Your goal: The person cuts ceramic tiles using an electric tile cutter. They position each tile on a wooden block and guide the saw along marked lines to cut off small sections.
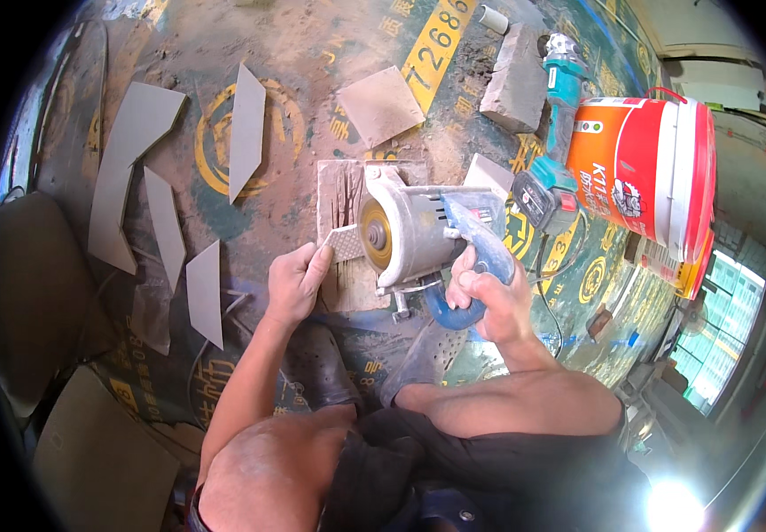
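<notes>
My right hand (496,303) is wrapped round the blue handle of a tile cutter (420,232), a dusty corded-style power saw with a metal guard. Its round yellowish blade (375,233) faces left. Between the thumb and fingers of my left hand (296,282) is a small tile piece (344,242) with a textured face, its far end right beside the blade. Under both lies a dusty scored slab (344,288) on the floor. The blade's lower edge and its contact with the piece cannot be made out clearly.
Cut tile pieces (204,288) lie to the left, and a squarish tile (381,106) lies beyond the slab. At right stand a teal angle grinder (564,111), a grey block (516,84) and an orange-and-red bucket (622,164). A cable (550,315) runs near my right hand.
</notes>
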### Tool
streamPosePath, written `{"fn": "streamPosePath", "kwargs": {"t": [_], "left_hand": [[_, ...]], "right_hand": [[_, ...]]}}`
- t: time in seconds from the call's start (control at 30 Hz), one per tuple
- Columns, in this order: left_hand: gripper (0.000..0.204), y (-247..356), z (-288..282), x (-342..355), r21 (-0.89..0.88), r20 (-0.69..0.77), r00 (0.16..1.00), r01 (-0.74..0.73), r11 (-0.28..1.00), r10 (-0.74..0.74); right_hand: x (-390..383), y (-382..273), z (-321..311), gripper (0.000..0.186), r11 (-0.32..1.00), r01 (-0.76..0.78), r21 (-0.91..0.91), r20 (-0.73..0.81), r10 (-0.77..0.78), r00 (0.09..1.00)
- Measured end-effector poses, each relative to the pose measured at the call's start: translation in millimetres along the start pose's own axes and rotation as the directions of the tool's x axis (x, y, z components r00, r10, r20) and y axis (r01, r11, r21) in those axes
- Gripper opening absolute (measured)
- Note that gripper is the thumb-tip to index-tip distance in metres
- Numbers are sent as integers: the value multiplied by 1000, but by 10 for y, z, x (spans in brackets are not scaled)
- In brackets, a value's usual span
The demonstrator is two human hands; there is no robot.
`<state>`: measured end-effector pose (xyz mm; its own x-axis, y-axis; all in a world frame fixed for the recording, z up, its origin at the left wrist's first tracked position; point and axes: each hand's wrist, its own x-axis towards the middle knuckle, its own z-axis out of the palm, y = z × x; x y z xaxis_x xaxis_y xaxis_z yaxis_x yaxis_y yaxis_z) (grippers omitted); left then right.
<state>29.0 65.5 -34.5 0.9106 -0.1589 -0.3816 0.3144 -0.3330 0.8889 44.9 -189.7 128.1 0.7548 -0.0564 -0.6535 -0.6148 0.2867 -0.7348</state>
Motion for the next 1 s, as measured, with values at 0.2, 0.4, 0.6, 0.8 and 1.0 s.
{"fn": "streamPosePath", "kwargs": {"t": [0.2, 0.4, 0.6, 0.8, 1.0], "left_hand": [[49, 80, -13, 13, 7, -1, 1000, -6, 1000, 6], [51, 49, -2, 16, 18, 1, 1000, -5, 1000, 5], [51, 23, 3, 4, 36, -5, 1000, -9, 999, 9], [50, 28, 5, 3, 16, -7, 1000, -5, 1000, 5], [51, 0, 17, 7, 14, -6, 1000, 1, 1000, -1]], "right_hand": [[6, 16, -36, 19, 1000, 3, 3, -9, -3, 1000], [-2, 3, -43, 19, 1000, 0, 2, -12, 0, 1000], [-3, 7, -72, 19, 1000, 6, 7, -36, -6, 999], [-55, 2, -191, 19, 998, -6, 58, -7, 6, 1000], [-57, 26, -125, 17, 998, -20, 55, 76, 16, 997]]}}
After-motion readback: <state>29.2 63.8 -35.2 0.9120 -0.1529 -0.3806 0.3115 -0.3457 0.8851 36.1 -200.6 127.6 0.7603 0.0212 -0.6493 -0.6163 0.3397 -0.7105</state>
